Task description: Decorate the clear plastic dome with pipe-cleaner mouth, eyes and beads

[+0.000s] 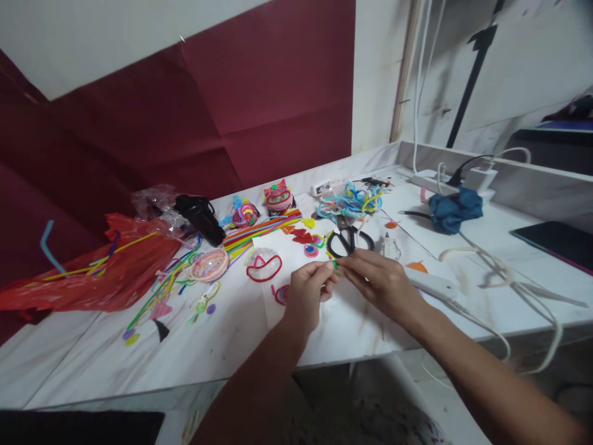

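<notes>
My left hand point(309, 290) and my right hand point(377, 281) meet above the white table point(222, 352). Between their fingertips is a small green piece point(334, 264), pinched by both hands and partly hidden. Just beyond the hands lie black-handled scissors point(341, 244). Left of my left hand, a red pipe-cleaner outline point(264, 269) rests on a white sheet point(273, 244), with a small coiled piece point(280, 295) close to my wrist. A blue and pink coil point(311, 250) lies behind the fingers.
Pipe cleaners point(259, 235), a red plastic bag point(106, 272) and a round container point(209, 264) are at the left. Two decorated figures point(279, 196) stand behind. A white glue gun point(430, 283), cables and a phone point(556, 244) lie at the right.
</notes>
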Available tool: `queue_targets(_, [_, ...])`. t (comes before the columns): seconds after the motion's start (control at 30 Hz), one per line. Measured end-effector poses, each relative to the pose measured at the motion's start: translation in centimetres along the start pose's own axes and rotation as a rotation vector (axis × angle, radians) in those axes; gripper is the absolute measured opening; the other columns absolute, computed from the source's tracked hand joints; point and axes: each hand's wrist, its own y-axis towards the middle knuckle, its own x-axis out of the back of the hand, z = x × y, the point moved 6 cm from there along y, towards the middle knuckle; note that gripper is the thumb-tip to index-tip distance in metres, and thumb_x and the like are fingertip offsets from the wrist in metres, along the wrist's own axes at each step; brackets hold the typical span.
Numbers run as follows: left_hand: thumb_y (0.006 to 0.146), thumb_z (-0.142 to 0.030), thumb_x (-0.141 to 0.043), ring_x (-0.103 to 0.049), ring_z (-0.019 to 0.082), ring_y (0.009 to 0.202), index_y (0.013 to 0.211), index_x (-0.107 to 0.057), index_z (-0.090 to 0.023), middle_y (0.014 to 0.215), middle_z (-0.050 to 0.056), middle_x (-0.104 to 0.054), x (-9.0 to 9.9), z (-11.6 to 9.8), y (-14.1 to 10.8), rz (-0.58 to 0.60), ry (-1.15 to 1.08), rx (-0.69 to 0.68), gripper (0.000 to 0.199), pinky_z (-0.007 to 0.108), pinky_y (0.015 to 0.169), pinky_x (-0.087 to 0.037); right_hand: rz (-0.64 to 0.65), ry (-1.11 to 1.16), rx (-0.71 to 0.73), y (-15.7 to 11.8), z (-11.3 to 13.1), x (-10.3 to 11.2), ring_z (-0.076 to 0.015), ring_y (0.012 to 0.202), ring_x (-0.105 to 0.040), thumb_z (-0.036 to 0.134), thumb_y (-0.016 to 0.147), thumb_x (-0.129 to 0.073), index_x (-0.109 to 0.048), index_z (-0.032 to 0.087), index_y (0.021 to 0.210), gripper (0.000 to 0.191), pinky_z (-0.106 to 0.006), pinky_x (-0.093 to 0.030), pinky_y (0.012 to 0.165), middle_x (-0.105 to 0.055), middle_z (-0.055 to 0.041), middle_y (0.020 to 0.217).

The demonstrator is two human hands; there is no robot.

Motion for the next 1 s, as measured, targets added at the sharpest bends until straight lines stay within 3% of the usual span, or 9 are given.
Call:
queue_targets(0.13, [0.066, -0.040, -0.069, -0.037, 0.005, 0.043, 0.061, -0.061, -0.014, 0.050, -0.002, -0.051, 0.7, -0.9, 0.6, 0.089, 0.170, 0.039, 0.028, 0.021, 0.041, -0.021, 0.096, 0.077, 0.041, 0.5, -0.5, 0.5, -0.0147, 0.069, -0.060, 0.015, 0.094, -0.053, -0.066, 0.011, 0.098, 0.014, -0.025, -0.047, 0.061, -0.063, -0.0070, 0.080])
queue_targets(0.33, [0.060, -0.032, -0.072, -0.036, 0.004, 0.042, 0.068, -0.066, -0.015, 0.051, -0.004, -0.053, 1.3, -2.3, 1.3, 0.065, 0.345, 0.006, 0.020, 0.021, 0.041, -0.022, 0.162, 0.046, 0.066, 1.2, -0.2, 0.4, -0.0140, 0.063, -0.058, 0.020, 0.097, -0.050, -0.067, 0.012, 0.094, 0.019, -0.025, -0.044, 0.055, -0.058, -0.0044, 0.073])
queue_targets(0.57, [0.060, -0.034, -0.072, -0.025, 0.002, 0.041, 0.066, -0.060, -0.014, 0.050, -0.007, -0.041, 1.1, -1.3, 1.0, -0.032, 0.132, 0.033, 0.024, 0.020, 0.041, -0.011, -0.046, 0.042, -0.038, 0.5, 0.3, 0.0, -0.0154, 0.069, -0.062, 0.013, 0.092, -0.056, -0.066, 0.011, 0.098, 0.012, -0.026, -0.051, 0.062, -0.064, -0.0071, 0.078])
queue_targets(0.83, [0.066, -0.038, -0.072, -0.028, 0.003, 0.045, 0.069, -0.056, -0.014, 0.051, -0.007, -0.039, 0.3, 0.2, -0.2, -0.205, -0.082, -0.050, 0.029, 0.019, 0.042, -0.015, -0.123, -0.097, -0.070, -0.4, 1.2, -1.2, -0.0164, 0.067, -0.062, 0.010, 0.092, -0.054, -0.066, 0.009, 0.099, 0.014, -0.027, -0.052, 0.060, -0.064, -0.0082, 0.077])
queue_targets(0.9, [0.066, -0.038, -0.071, -0.030, 0.003, 0.046, 0.070, -0.056, -0.014, 0.053, -0.007, -0.040, 0.2, 0.3, -0.3, -0.193, -0.100, -0.040, 0.028, 0.019, 0.042, -0.016, -0.107, -0.078, -0.070, -0.3, 0.9, -1.2, -0.0167, 0.067, -0.061, 0.009, 0.091, -0.054, -0.066, 0.007, 0.099, 0.014, -0.027, -0.052, 0.060, -0.063, -0.0086, 0.076])
queue_targets(1.0, [0.065, -0.036, -0.070, -0.033, 0.004, 0.048, 0.066, -0.056, -0.015, 0.058, -0.004, -0.047, 0.2, 0.0, 0.1, -0.054, -0.030, 0.029, 0.025, 0.019, 0.041, -0.014, -0.053, 0.024, -0.052, 0.0, 0.2, -0.6, -0.0150, 0.065, -0.060, 0.010, 0.092, -0.055, -0.067, 0.008, 0.097, 0.014, -0.025, -0.049, 0.059, -0.061, -0.0068, 0.074])
